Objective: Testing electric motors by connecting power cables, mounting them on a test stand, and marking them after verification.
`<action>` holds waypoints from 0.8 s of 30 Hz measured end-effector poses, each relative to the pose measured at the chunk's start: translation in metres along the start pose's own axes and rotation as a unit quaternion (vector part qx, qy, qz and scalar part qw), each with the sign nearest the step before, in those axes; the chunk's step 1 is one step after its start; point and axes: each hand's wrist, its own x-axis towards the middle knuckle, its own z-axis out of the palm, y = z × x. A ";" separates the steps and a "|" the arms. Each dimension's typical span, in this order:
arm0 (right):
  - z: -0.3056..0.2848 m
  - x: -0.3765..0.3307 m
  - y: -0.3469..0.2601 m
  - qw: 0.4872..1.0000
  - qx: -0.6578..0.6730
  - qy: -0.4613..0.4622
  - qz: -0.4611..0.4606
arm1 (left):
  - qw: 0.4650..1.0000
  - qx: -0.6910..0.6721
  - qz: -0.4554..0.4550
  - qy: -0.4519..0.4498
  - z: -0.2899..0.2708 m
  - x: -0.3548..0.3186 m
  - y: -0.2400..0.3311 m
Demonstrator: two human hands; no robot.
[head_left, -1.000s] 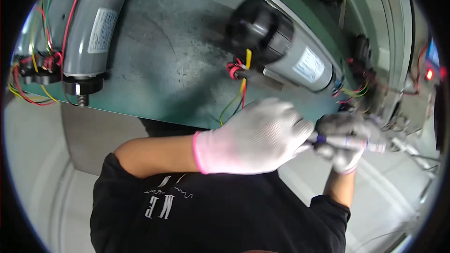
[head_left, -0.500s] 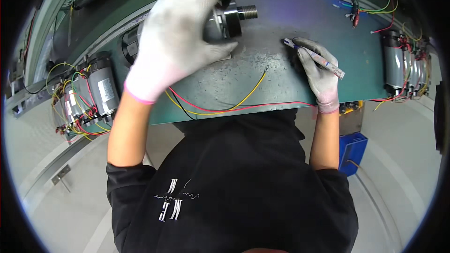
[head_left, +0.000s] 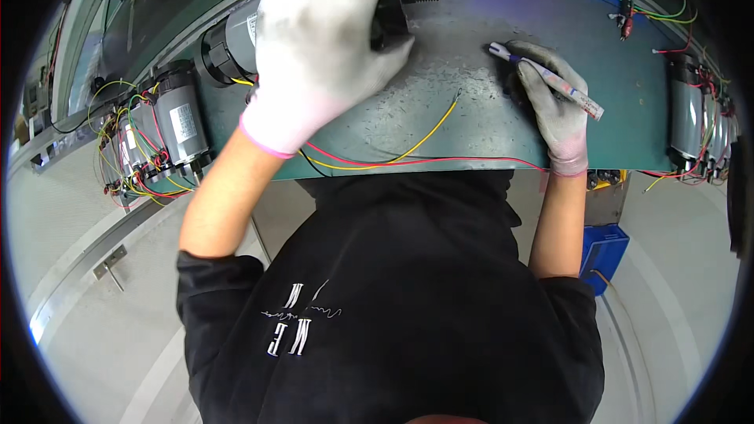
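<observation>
While our left hand [head_left: 326, 39] clamps over the grey motor [head_left: 236, 43], its long axis left-right on the green worktop [head_left: 471, 118], our right hand [head_left: 554, 102] lies apart, pinching a marker pen [head_left: 546, 80].

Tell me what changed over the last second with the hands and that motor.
A second ago both hands met at the pen, off the bench edge. The left hand has since taken hold of a motor on the green bench. The right hand moved onto the bench. It keeps the pen, and since half a second ago little has shifted.
</observation>
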 end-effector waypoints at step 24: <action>-0.021 -0.005 0.014 0.957 0.267 0.046 0.106 | 0.428 -0.725 -0.476 0.254 -0.164 -0.094 -0.038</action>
